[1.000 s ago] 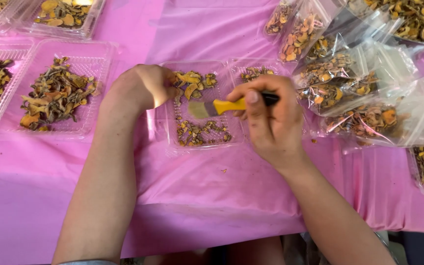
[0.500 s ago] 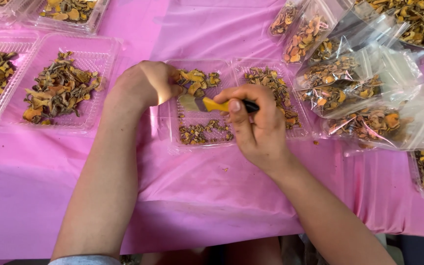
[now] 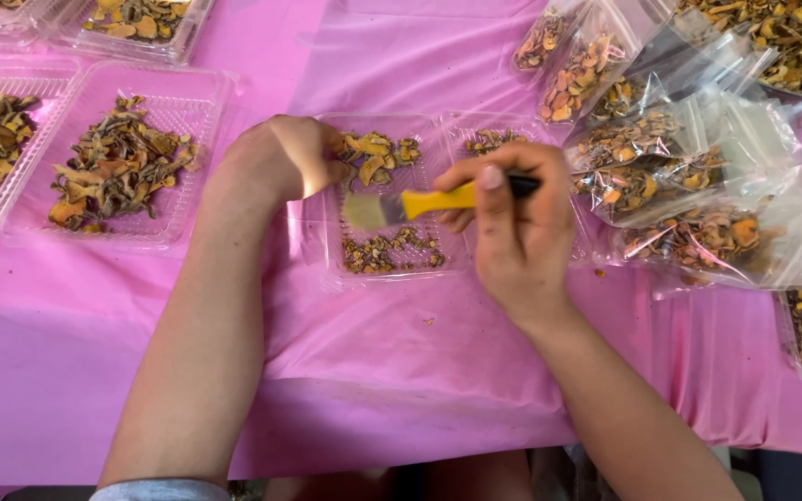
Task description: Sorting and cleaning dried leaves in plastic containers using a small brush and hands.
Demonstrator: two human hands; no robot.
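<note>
Since the earlier frame, our right hand [image 3: 517,223] has shifted rightward, still clasping the yellow-handled brush [image 3: 420,202]; its bristles rest inside the clear tray [image 3: 387,199]. Our left hand [image 3: 280,158] stays closed on the tray's left rim. The tray holds dried orange-brown pieces [image 3: 378,153]; sealed bags [image 3: 689,176] hold more.

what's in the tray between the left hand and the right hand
In the head view, the brush held by the right hand spans that gap inside the clear tray, with dried orange pieces by the left hand.
</note>
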